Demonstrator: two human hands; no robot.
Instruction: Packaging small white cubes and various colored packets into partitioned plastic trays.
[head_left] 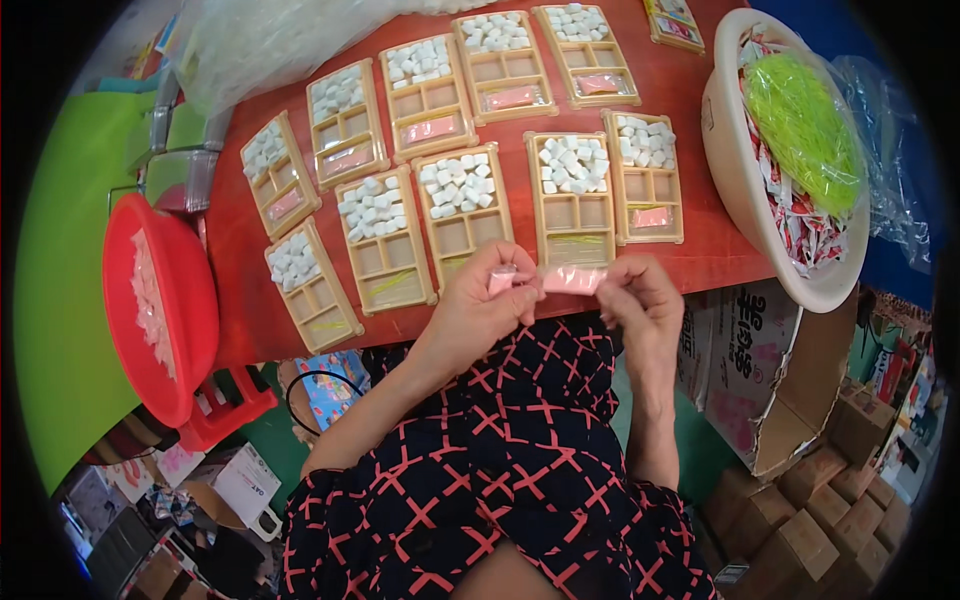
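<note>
Above the front edge of the red table, a small pink packet (573, 280) is stretched between my hands. My right hand (645, 295) pinches its right end between thumb and fingers. My left hand (480, 305) is closed around another pink packet (503, 280), and its fingertips meet the left end of the first. Just beyond lies a beige compartment tray (533, 205) with small white chunks at its far end and yellow-green strips in its near compartment. A similar tray (611, 190) to its right has a pink packet lying in the near compartment.
Several more such trays (386, 112) stand in rows on the table (690, 100). At the left is a red basin (205, 300) of pink packets. A cream basin (715, 120) at the right holds wrapped packets and a bag of green strips (800, 125). Clear plastic (265, 45) covers the far left.
</note>
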